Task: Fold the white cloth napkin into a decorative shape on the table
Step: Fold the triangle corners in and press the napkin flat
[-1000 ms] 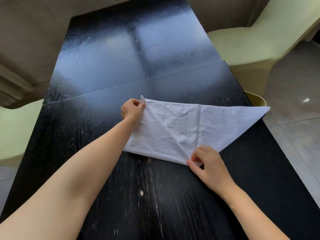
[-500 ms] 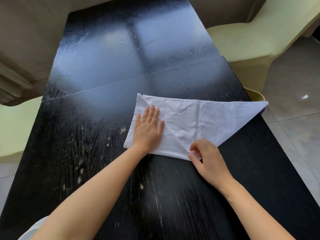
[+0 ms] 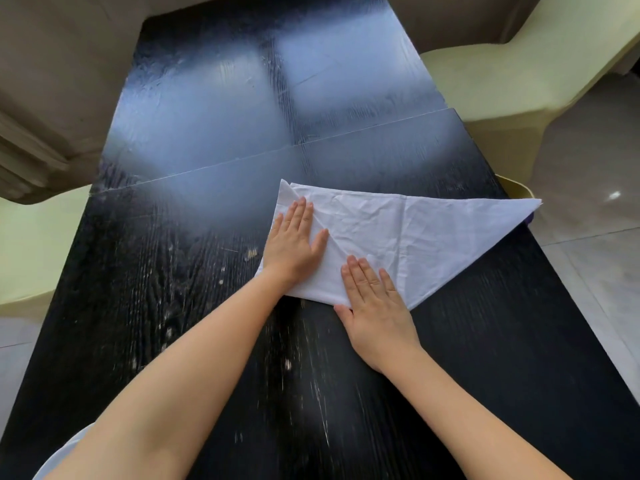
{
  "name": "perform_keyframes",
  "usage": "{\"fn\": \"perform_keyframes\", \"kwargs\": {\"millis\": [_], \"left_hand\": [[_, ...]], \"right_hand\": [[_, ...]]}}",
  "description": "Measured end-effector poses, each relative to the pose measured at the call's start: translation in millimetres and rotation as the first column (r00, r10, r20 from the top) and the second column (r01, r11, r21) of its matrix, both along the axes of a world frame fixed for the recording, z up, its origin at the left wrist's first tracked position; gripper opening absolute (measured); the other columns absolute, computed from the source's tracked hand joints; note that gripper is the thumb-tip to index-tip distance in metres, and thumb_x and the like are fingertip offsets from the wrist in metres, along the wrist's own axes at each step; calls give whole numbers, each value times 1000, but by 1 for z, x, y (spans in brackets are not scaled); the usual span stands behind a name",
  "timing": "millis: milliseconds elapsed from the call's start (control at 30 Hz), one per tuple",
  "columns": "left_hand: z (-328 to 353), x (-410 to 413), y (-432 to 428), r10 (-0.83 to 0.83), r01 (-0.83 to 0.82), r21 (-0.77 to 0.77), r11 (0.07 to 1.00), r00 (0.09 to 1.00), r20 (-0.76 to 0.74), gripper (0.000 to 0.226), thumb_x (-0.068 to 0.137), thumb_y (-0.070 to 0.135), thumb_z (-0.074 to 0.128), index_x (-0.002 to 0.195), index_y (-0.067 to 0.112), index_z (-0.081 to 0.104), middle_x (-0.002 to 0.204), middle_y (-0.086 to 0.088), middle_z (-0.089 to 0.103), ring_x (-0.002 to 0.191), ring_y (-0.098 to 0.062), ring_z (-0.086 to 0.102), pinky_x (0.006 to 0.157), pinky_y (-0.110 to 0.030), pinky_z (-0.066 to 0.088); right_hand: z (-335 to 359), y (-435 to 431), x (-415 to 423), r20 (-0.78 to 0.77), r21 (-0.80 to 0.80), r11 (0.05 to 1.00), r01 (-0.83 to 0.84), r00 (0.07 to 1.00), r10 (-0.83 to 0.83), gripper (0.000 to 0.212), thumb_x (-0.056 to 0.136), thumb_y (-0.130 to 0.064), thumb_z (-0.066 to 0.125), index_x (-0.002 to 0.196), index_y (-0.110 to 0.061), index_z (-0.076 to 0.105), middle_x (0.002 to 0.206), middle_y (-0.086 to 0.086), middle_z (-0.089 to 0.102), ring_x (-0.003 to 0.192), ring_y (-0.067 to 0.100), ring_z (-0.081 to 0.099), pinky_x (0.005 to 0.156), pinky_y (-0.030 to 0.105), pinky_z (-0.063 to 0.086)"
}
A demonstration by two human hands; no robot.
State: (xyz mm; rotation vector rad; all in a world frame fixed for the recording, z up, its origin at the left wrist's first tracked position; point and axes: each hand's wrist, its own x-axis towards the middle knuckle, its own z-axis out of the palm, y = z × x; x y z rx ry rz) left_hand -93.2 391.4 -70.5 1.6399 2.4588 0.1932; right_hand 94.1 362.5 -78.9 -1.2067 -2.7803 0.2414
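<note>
The white cloth napkin [image 3: 415, 233] lies flat on the black wooden table [image 3: 194, 271]. Its left part is folded over into a flap, and its right part runs out to a long point at the table's right edge. My left hand [image 3: 294, 242] rests palm down on the folded left flap, fingers together and flat. My right hand [image 3: 375, 303] presses flat on the napkin's near bottom corner, its heel on the table. Neither hand grips the cloth.
A pale yellow chair [image 3: 512, 74] stands at the table's right, another pale yellow seat [image 3: 31, 244] at the left. A yellow rim [image 3: 519, 190] shows just past the table's right edge near the napkin's tip. Tiled floor lies to the right.
My left hand let go of the napkin's top left corner and laid itself flat on the flap. My right hand released its pinch on the bottom corner and now presses flat.
</note>
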Motion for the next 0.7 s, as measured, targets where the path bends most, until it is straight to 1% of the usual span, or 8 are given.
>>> {"fn": "perform_keyframes", "kwargs": {"millis": [100,167,233,300,367,400,500,700], "left_hand": [[5,-19,15,38,-38,-37,999,999,2,64,97,47,25,149,17,5,159,3,0,146,-8,-3,119,-32,-4],[5,-22,21,29,-29,-44,999,1000,-7,65,96,49,24,150,18,4,159,4,-1,145,-7,-5,119,-33,-4],[3,-22,21,24,-25,-40,999,999,-25,66,96,50,23,150,18,4,159,5,-1,145,-7,-6,119,-36,-5],[2,-22,21,24,-26,-44,999,999,-49,66,95,51,22,150,19,4,159,6,-1,145,-6,-6,119,-40,-6],[2,-22,21,21,-24,-57,998,998,-57,67,95,52,21,150,19,2,159,6,-3,145,-6,-7,118,-41,-7],[2,-22,21,20,-24,-60,998,998,-63,67,95,52,21,150,19,1,159,5,-3,145,-7,-8,118,-41,-8],[2,-22,19,17,-24,-72,997,996,-86,67,95,53,19,150,18,0,159,4,-4,145,-7,-9,118,-41,-9],[1,-9,-15,82,-88,-65,994,993,-90,68,95,53,18,150,17,-1,159,3,-4,145,-9,-9,118,-40,-9]], "right_hand": [[0,-6,7,-28,47,999,0,1000,2,60,89,-40,28,135,-5,43,143,7,44,133,21,41,105,39,20],[-1,-8,11,-99,81,997,8,995,0,56,90,-36,29,134,-6,46,142,7,47,132,21,43,106,39,22],[-1,-7,14,-172,133,991,-4,985,27,49,90,-30,33,128,-7,54,135,9,54,126,21,50,110,38,30],[-1,-2,14,-211,213,977,-21,975,67,38,87,-25,52,118,-5,62,124,11,63,117,23,59,101,39,43],[-1,2,12,-223,268,963,-28,970,91,32,81,-20,66,108,-3,68,112,13,69,107,25,65,91,43,50],[-1,3,12,-209,314,949,-38,972,108,28,83,-19,61,104,-3,70,107,13,71,104,26,66,90,42,51],[0,6,14,-151,401,911,-95,974,168,34,86,-17,44,97,-3,72,99,13,74,97,26,69,93,45,49],[3,-2,38,-272,362,920,-150,927,258,26,85,-18,53,94,-5,73,100,11,74,99,25,69,90,40,51]]}}
